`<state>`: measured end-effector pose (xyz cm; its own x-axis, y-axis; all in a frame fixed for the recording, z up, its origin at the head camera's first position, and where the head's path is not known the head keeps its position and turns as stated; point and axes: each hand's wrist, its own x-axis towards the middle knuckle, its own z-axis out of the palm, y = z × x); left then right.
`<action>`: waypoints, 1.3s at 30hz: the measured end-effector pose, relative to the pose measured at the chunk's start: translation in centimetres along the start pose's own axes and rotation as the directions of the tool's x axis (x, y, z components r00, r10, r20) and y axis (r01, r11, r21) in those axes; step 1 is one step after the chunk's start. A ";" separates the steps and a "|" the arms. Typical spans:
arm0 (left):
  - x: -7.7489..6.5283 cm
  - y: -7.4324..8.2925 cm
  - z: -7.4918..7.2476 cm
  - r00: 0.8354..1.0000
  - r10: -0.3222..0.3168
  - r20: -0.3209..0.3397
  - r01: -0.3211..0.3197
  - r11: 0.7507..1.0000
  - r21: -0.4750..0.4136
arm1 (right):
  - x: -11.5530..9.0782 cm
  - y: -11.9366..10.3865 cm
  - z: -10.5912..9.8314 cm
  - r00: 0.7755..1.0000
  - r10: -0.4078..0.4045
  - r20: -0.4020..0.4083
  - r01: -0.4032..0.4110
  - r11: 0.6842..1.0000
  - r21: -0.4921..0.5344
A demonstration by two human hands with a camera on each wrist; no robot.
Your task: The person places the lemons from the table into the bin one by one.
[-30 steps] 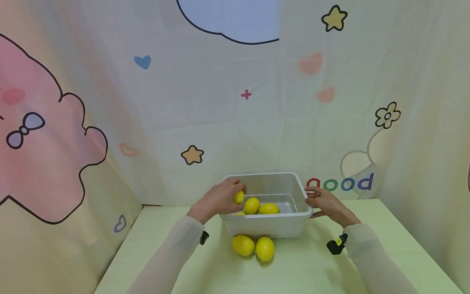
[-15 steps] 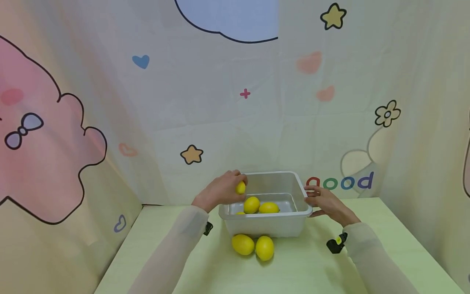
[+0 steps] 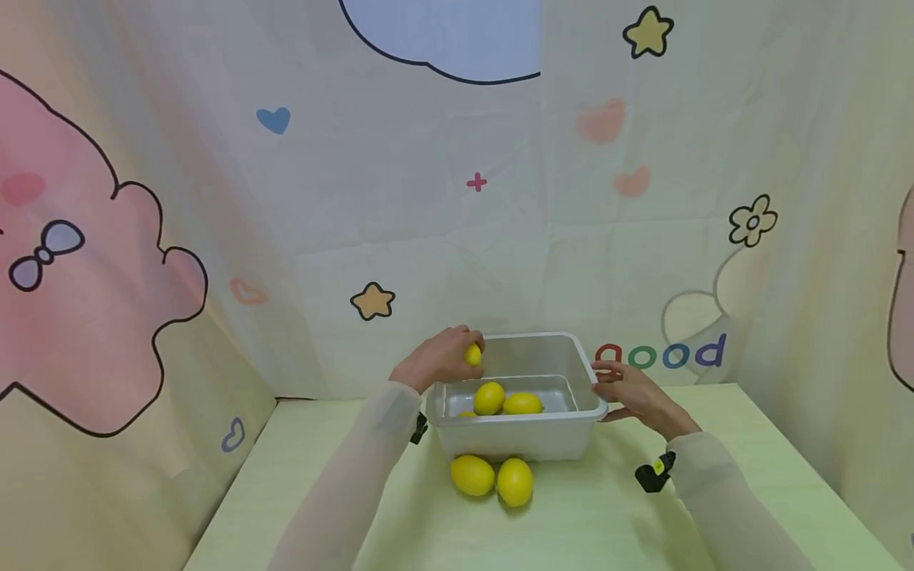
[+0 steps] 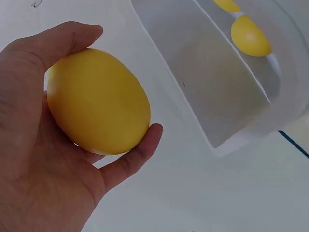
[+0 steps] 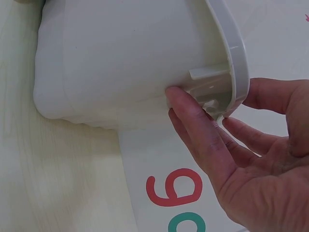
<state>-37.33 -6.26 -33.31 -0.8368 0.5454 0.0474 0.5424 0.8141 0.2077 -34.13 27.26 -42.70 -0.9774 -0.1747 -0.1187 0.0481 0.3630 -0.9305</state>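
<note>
In the head view my left hand (image 3: 437,358) holds a lemon (image 3: 473,354) above the left back part of a white plastic bin (image 3: 517,438). The left wrist view shows that lemon (image 4: 99,104) gripped between thumb and curled fingers, with the bin to its right. My right hand (image 3: 638,399) grips the bin's right rim, thumb at the rim's edge and fingers against the outer side wall (image 5: 120,63). Inside the bin lie a lemon (image 3: 489,399), a second lemon (image 3: 523,404) beside it, and a sliver of another, mostly hidden by the front wall.
Two lemons, one on the left (image 3: 472,476) and one on the right (image 3: 515,482), lie on the pale table (image 3: 571,523) before the bin's front wall. A printed curtain (image 3: 400,198) hangs close behind the bin and along both sides.
My left hand has risen with the lemon and shifted slightly right and back over the bin. The right hand, the bin and the other lemons stay in place.
</note>
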 end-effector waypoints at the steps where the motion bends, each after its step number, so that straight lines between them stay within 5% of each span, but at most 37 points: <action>1: 0.2 0.0 0.0 1.000 -0.004 0.007 0.004 1.000 -0.007 | 0.0 0.0 -0.1 1.000 -0.002 -0.001 0.002 1.000 -0.002; 16: 2.8 -0.6 1.6 0.984 -0.134 0.116 0.145 0.985 -0.093 | 0.2 0.3 0.0 1.000 0.014 -0.011 -0.014 1.000 -0.008; 25: 3.0 -0.5 2.3 0.967 -0.204 0.152 0.225 0.966 -0.129 | 0.3 0.2 0.0 1.000 0.001 -0.013 -0.001 1.000 -0.006; 39: 2.9 -0.1 2.7 0.958 -0.241 0.157 0.261 0.957 -0.124 | -0.1 0.1 0.3 1.000 0.001 -0.025 -0.002 1.000 -0.008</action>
<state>-39.61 -4.21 -35.86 -0.9206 0.3573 -0.1579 0.2912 0.8971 0.3322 -33.96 27.06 -42.83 -0.9821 -0.1517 -0.1115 0.0481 0.3703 -0.9277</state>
